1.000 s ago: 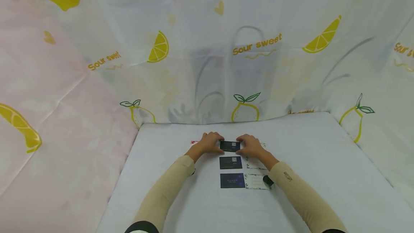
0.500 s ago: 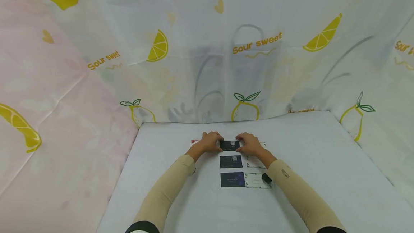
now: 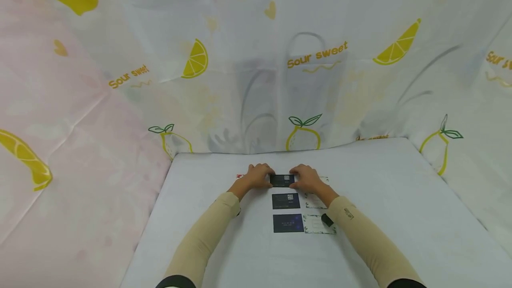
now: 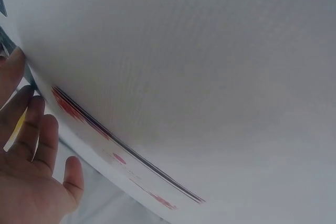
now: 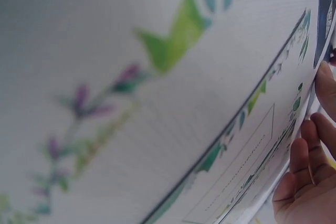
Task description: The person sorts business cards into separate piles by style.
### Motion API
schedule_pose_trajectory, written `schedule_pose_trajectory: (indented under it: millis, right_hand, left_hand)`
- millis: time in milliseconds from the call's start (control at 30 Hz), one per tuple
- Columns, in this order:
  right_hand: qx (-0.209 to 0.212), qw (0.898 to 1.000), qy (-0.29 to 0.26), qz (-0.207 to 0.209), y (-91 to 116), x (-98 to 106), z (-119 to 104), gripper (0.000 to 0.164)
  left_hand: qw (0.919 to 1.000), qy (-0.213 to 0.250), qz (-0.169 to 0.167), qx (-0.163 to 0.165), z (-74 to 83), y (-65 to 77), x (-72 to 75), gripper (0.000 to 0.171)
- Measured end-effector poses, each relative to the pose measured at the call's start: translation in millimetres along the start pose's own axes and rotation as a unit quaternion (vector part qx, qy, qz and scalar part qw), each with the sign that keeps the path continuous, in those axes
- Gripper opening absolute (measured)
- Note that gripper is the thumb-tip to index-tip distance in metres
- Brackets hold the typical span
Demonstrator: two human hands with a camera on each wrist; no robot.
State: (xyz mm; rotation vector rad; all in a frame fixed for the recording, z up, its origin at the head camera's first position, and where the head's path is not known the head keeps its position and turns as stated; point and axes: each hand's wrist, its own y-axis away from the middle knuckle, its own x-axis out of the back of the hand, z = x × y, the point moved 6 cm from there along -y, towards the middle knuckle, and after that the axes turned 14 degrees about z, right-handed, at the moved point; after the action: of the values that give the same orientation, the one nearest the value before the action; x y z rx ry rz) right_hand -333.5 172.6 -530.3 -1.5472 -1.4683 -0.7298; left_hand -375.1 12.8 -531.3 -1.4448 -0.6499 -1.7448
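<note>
Holding a dark card (image 3: pixel 282 181) between them, left hand (image 3: pixel 257 176) pinching its left end, right hand (image 3: pixel 308 179) its right

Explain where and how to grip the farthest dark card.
The farthest dark card is probably best held by its short ends, with hands from both sides: it is a wide rectangle with those ends facing left and right, where the left hand and right hand grip it.
</note>
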Motion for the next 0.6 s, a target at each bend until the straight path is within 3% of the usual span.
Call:
schedule_pose_trajectory:
  millis: [600]
  right_hand:
    - [-0.013, 1.0, -0.001, 0.003, -0.4, -0.8, 0.4, 0.048]
  left_hand:
    - [0.9999, 0.001, -0.011, 0.002, 2.2, 0.6, 2.7, 0.042]
